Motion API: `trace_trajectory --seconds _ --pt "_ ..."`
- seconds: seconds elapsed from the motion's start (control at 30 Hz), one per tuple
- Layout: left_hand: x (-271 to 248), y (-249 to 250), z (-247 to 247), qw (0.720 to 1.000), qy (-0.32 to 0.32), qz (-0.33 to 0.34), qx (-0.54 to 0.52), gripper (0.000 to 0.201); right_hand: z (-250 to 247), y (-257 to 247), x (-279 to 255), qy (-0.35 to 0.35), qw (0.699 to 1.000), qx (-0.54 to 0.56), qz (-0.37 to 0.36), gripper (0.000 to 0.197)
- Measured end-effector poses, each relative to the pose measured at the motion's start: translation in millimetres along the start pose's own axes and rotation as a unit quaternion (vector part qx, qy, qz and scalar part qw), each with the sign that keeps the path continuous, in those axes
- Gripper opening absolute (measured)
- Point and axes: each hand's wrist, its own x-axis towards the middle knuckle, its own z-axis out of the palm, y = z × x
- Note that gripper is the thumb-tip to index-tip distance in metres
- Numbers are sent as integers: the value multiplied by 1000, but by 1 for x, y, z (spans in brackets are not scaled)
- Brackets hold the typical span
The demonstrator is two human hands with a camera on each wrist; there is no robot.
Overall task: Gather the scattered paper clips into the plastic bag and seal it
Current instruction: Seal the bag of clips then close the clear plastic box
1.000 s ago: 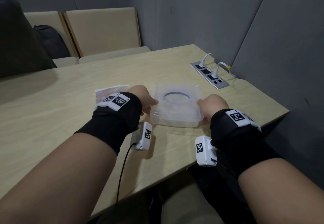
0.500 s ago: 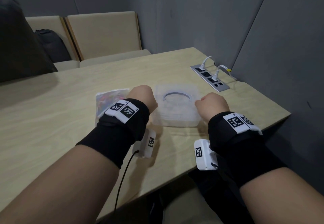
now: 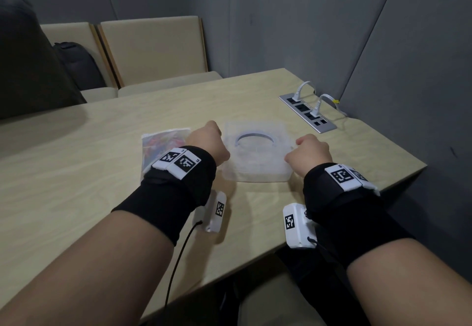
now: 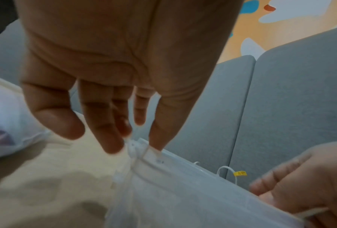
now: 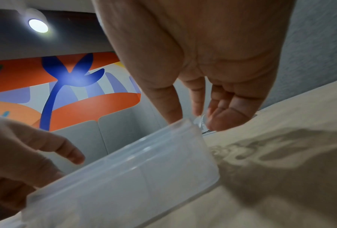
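Observation:
A translucent plastic box [image 3: 255, 154] with a ring-shaped mark on its lid lies on the wooden table [image 3: 76, 185] between my hands. My left hand [image 3: 208, 141] pinches the clasp at the box's left edge [image 4: 135, 146], thumb on the lid rim, fingertips on the clasp. My right hand [image 3: 309, 152] grips the box's right corner [image 5: 196, 123], thumb on the lid, fingers behind it. A clear plastic bag [image 3: 163, 141] with colourful paper clips inside lies left of my left hand, partly hidden by the wrist. No loose clips show.
A socket strip [image 3: 307, 112] with white cables plugged in sits at the table's far right. Beige chairs [image 3: 153, 52] and a black backpack [image 3: 79, 65] stand behind the table. Grey wall panels close off the right. The table's front edge runs just under my wrists.
The box, held slightly raised a second ago, now lies flatter and lower on the table. Both hands stay at its sides, and more of the bag shows.

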Motion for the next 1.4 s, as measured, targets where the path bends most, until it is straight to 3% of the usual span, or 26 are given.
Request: trace_trajectory --seconds 0.1,0.23,0.37,0.43,0.53,0.73,0.8,0.87,0.97,1.03,1.13,1.3,1.4 --pt "0 -1 -3 999 -17 -27 -16 53 0 3 0 -21 1000 -14 5 38" --pt "4 0 -3 999 -41 -7 31 20 3 2 0 -32 995 -78 -51 22" --pt "2 4 -3 992 -5 25 122 23 4 -3 0 -24 988 -136 -71 18" --pt "1 7 -3 986 -5 40 163 21 5 -4 0 -28 985 -153 -75 27" --pt "1 9 -1 976 -8 56 212 34 5 -10 0 -34 981 -179 -69 39" --pt "-3 10 -5 975 -22 52 215 35 0 -18 -7 -36 978 -194 -68 37" --pt "-3 7 -6 979 -29 54 193 29 2 -19 -13 -15 981 -181 -67 33" --pt "-5 1 -8 984 -24 45 168 35 5 -21 -24 15 985 -162 -62 36" --pt "-17 -10 -16 990 20 29 133 40 16 -26 -49 34 972 -161 -165 43" --pt "-25 -18 -21 991 33 20 132 38 25 -32 -66 -11 957 -185 -223 44" --pt "-35 -31 -29 987 33 5 155 35 34 -37 -75 -84 938 -246 -231 54" --pt "-52 -58 -42 983 -38 -19 179 35 35 -34 -63 -114 909 -318 -245 73" --pt "-55 -67 -44 972 -93 -29 216 42 35 -33 -57 -107 909 -323 -240 72"
